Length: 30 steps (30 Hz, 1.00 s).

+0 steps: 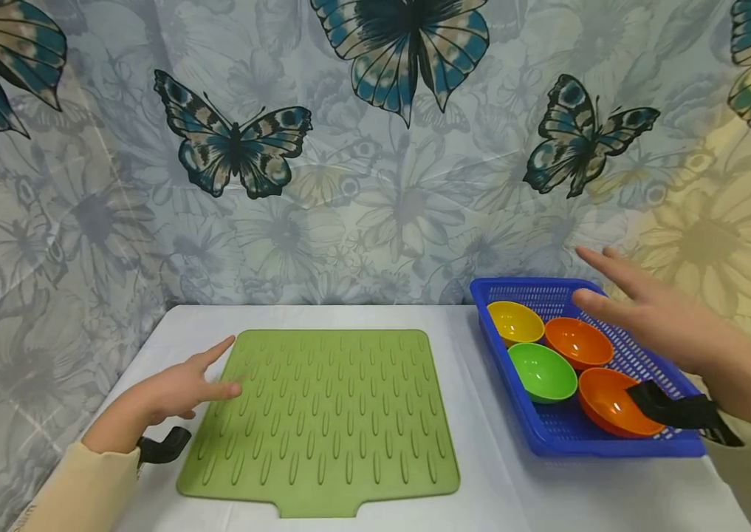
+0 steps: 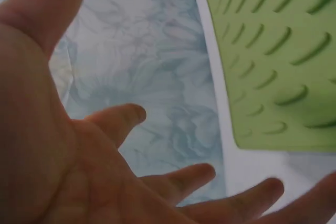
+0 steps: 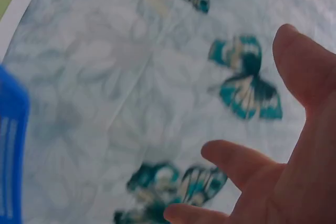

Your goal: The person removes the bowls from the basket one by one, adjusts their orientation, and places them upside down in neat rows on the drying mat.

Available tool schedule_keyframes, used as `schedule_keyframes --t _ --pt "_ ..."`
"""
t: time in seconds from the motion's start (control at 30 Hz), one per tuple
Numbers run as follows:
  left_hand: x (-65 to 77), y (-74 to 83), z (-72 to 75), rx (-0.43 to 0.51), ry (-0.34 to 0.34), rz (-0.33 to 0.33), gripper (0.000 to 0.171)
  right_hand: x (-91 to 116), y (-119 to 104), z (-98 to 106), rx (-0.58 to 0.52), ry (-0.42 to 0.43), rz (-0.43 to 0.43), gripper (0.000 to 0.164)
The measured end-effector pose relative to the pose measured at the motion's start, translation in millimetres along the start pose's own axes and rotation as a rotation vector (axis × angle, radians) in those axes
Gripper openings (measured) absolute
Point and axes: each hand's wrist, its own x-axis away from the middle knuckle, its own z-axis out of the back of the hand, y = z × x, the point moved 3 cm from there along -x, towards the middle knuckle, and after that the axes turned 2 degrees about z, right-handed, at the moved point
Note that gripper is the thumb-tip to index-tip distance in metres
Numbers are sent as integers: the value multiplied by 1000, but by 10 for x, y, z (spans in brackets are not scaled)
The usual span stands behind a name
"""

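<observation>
My left hand (image 1: 179, 388) is held with fingers spread at the left edge of a green ridged mat (image 1: 328, 414), its thumb and index finger overlapping that edge in the head view. Nothing is in its palm in the left wrist view. Over the right side of a blue basket (image 1: 528, 436) my right hand (image 1: 664, 318) hovers, fingers extended and holding nothing. Inside the basket sit a yellow bowl (image 1: 515, 322), a green bowl (image 1: 543, 373), an orange bowl (image 1: 578, 343) at the back and another orange bowl (image 1: 614, 406) in front.
A white-covered table (image 1: 481, 488) carries the mat and the basket. Behind it hangs a butterfly-print cloth (image 1: 408, 214), which also runs along the left side. Black wrist mounts show at the left wrist (image 1: 165, 445) and the right wrist (image 1: 674, 406).
</observation>
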Motion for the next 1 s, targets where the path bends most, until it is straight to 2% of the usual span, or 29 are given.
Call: schedule_keyframes --t 0.07,0.2,0.3,0.4,0.67,1.0 --pt "40 -103 6 87 -39 31 106 57 255 82 -76 -39 -49 77" --pt "86 -246 -1 197 -81 41 97 177 775 153 -214 -119 -167 75" --pt "91 -329 0 231 -98 33 94 257 1087 157 -312 -184 -262 76" --pt "86 -389 14 238 -95 35 92 310 1296 133 -398 -240 -352 78" --pt "72 -476 27 228 -95 14 83 337 1545 14 -486 -304 -448 80" --pt "-38 -600 -1 213 -19 61 76 321 1723 -147 -515 -330 -493 82"
